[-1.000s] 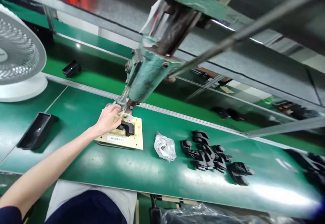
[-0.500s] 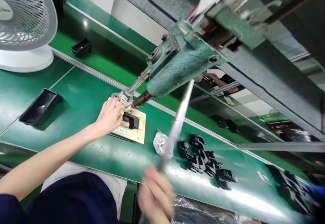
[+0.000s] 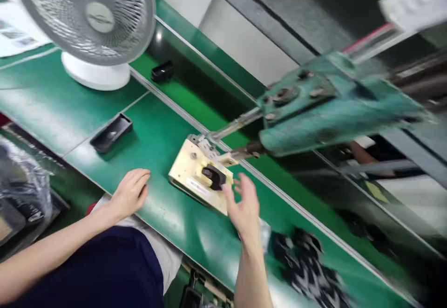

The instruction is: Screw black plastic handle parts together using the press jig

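A cream fixture block (image 3: 190,170) lies on the green bench under the nose of a teal hand press (image 3: 324,110). A black plastic part (image 3: 213,177) sits on the block. My right hand (image 3: 244,208) hovers just right of the block, fingers spread and reaching toward the black part, holding nothing. My left hand (image 3: 131,192) rests flat on the bench near its front edge, to the left of the block, fingers loosely apart and empty.
A white desk fan (image 3: 91,23) stands at the back left. An empty black tray (image 3: 111,132) lies left of the block, another small black tray (image 3: 162,71) farther back. A blurred heap of black parts (image 3: 307,266) and a plastic bag lie to the right.
My left hand has come off the fixture block and settled on the bench to its left. My right hand has let go of the press lever and moved up beside the block. The view swung left.
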{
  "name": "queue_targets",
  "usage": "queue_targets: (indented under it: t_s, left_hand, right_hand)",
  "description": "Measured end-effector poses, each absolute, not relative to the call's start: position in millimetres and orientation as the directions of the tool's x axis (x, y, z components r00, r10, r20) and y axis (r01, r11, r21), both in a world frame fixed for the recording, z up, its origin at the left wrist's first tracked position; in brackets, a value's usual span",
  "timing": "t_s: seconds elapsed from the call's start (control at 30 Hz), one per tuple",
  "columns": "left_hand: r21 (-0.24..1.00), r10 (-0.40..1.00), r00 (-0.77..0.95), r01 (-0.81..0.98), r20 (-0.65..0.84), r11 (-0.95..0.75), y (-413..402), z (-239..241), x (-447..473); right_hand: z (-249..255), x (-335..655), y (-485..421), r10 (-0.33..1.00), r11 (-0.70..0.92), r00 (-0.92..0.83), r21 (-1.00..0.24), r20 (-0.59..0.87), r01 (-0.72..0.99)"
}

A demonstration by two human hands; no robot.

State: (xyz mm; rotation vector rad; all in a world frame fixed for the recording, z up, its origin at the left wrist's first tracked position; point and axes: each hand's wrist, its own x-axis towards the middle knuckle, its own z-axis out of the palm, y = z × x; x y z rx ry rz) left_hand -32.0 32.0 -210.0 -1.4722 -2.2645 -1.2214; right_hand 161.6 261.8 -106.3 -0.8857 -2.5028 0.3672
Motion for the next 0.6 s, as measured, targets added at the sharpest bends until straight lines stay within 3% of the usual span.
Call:
queue_targets:
  t_s: [0.1, 0.17, 0.27, 0.37, 0.43, 0.5, 0.57, 0.6]
  left_hand:
    - [0.554, 0.662, -0.506, 0.817, 0.553, 0.161, 33, -200, -40]
    - [0.56, 0.613, -0.51, 0.818, 0.603, 0.13, 31, -187, -53]
    - [0.522, 0.481, -0.534, 0.835, 0.696, 0.172, 26, -162, -85]
    - [0.518, 0.377, -0.627, 0.777, 0.682, 0.356, 16, -142, -126]
    - [0.583, 0.363, -0.757, 0.651, 0.543, 0.486, 9, -136, -147]
    - [0.672, 0.362, -0.889, 0.45, 0.279, 0.588, 4, -135, -159]
    - [0.679, 0.439, -0.898, 0.313, -0.015, 0.664, 3, -133, -163]
    - [0.642, 0.429, -0.9, 0.286, -0.075, 0.712, 4, -131, -162]
  right_hand:
    - [-114, 130, 292, 0.502, 0.858, -0.836, -0.255, 0.223, 0.447]
    - [-106, 122, 304, 0.423, 0.893, -0.892, -0.242, 0.159, 0.381]
    - [-82, 125, 312, 0.41, 0.883, -0.894, -0.325, 0.18, 0.339]
    - [-69, 143, 301, 0.518, 0.791, -0.83, -0.485, 0.205, 0.373]
    - [-77, 162, 279, 0.611, 0.629, -0.781, -0.678, 0.127, 0.381]
    - [-98, 181, 250, 0.68, 0.39, -0.733, -0.86, 0.027, 0.33]
    - [-124, 198, 220, 0.736, 0.213, -0.677, -0.949, 0.0, 0.232]
    - [-135, 206, 208, 0.77, 0.181, -0.638, -0.963, 0.012, 0.2]
